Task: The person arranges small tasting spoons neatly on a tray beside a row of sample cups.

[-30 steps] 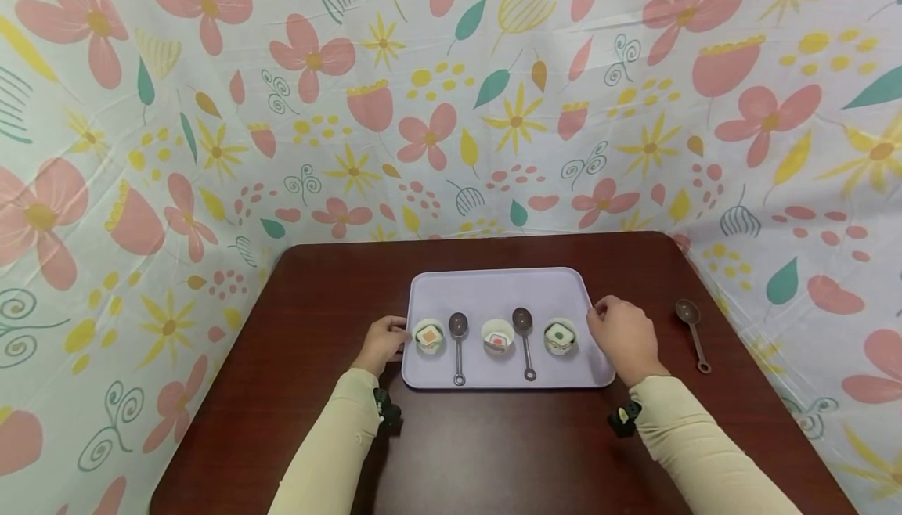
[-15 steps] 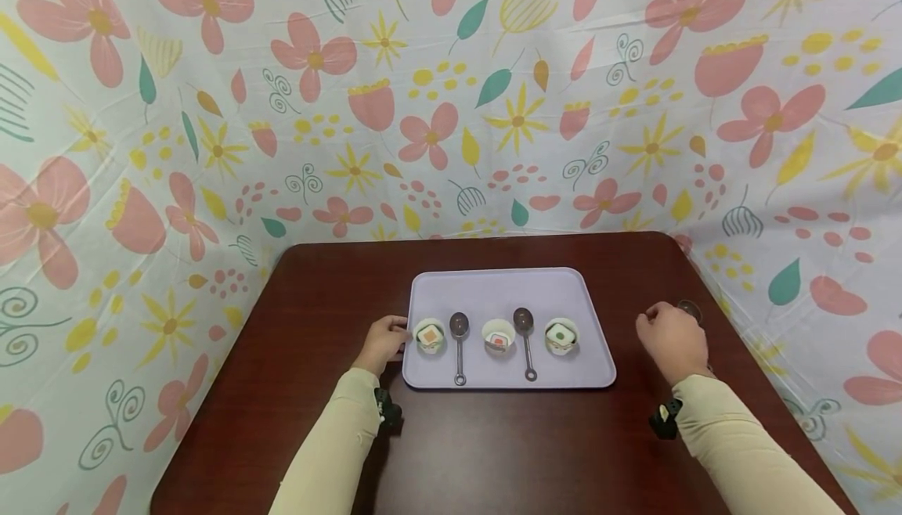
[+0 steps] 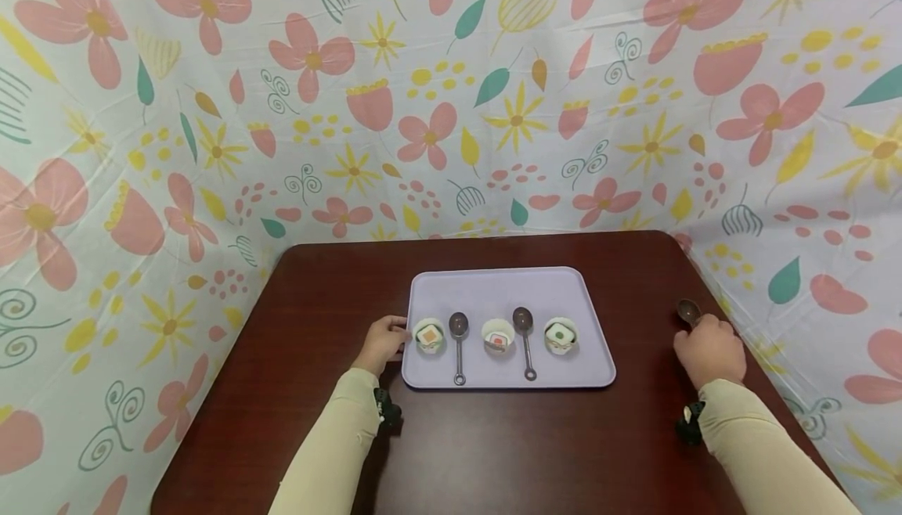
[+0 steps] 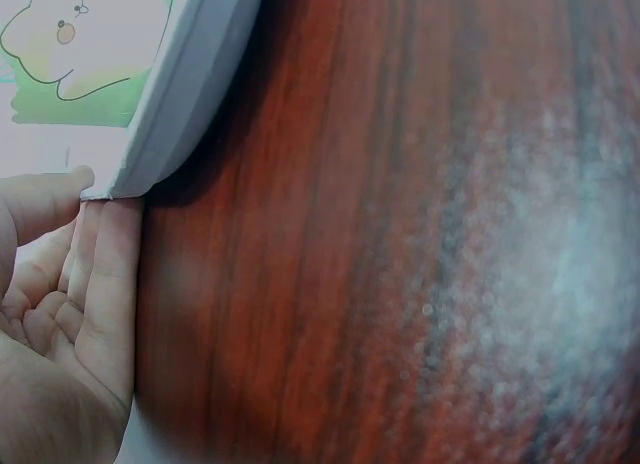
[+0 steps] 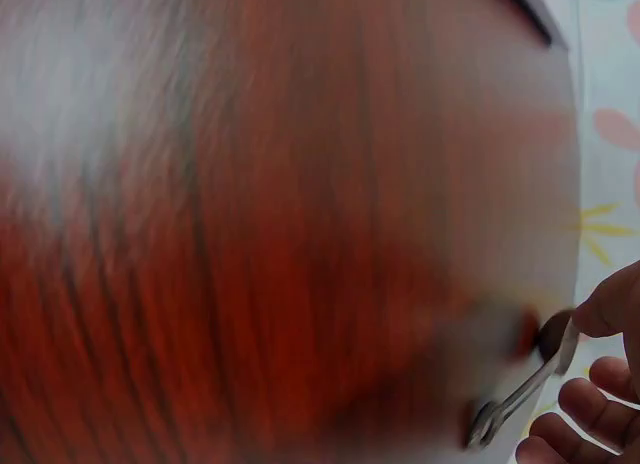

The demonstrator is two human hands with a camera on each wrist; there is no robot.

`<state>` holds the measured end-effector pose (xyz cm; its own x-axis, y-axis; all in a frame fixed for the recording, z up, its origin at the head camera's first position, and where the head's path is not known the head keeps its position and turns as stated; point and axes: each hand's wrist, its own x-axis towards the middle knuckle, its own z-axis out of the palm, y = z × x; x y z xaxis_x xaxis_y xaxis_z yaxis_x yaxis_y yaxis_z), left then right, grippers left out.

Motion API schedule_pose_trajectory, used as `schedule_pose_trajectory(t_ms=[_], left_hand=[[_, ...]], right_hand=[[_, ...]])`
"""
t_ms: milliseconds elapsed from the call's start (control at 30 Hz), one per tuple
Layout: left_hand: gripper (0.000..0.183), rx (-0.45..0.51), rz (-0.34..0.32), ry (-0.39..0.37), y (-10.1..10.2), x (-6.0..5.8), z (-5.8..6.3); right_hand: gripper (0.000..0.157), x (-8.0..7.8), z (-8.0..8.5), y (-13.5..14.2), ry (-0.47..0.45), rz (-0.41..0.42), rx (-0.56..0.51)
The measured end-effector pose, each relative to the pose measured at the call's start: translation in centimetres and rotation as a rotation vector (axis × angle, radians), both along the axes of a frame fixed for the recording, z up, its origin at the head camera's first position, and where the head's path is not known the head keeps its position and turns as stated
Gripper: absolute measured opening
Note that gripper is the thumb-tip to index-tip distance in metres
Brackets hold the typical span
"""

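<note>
A pale lilac tray (image 3: 493, 288) lies on the table. My left hand (image 3: 384, 344) pinches its left edge, thumb on the rim and fingers below it in the left wrist view. Three small white cups stand in a row on the tray. The left cup (image 3: 429, 336) holds a square with an orange centre, the middle cup (image 3: 498, 337) a red one, the right cup (image 3: 561, 336) a green one. Two brown spoons, one left (image 3: 459, 347) and one right (image 3: 524, 343), lie between them. Right of the tray, my right hand (image 3: 712, 352) pinches a third spoon (image 5: 522, 392) near its bowl.
The dark red-brown table (image 3: 493, 452) has rounded far corners. A flower-printed cloth (image 3: 451, 108) hangs behind it and along both sides. The right hand is near the table's right edge, close to the cloth.
My right hand has let go of the tray's right edge and moved right to the third spoon, which it now pinches. The left hand stays at the tray's left edge.
</note>
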<state>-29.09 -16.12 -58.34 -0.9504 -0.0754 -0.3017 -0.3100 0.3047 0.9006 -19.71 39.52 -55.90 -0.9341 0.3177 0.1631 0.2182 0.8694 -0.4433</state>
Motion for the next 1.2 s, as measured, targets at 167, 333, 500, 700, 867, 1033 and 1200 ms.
schedule_pose_trajectory(t_ms=[167, 333, 500, 700, 867, 1033, 1200], left_hand=[[0.036, 0.003, 0.003, -0.001, 0.0, 0.0, 0.0], [0.036, 0.003, -0.001, 0.006, 0.0, 0.2, 0.1], [0.036, -0.007, -0.01, 0.017, 0.1, 0.3, 0.2], [0.035, -0.008, -0.009, 0.016, 0.1, 0.3, 0.5], [0.037, 0.002, -0.012, 0.024, 0.1, 0.4, 0.5], [0.036, -0.004, -0.009, 0.019, 0.0, 0.4, 0.5], [0.036, -0.002, -0.009, 0.017, 0.0, 0.3, 0.4]], right_hand=[[0.035, 0.1, -1.1, 1.2, -0.014, -0.039, -0.007], [0.03, 0.0, -1.5, 2.1, -0.029, -0.008, 0.019], [0.027, 0.2, -1.5, 2.4, -0.046, 0.019, 0.039], [0.028, 0.4, -1.4, 2.2, -0.037, 0.014, 0.045], [0.028, 0.3, -1.2, 2.1, -0.047, 0.009, 0.024], [0.032, 0.4, -0.8, 2.0, -0.064, 0.017, -0.004], [0.036, 0.5, -0.1, 1.3, -0.104, 0.024, -0.075]])
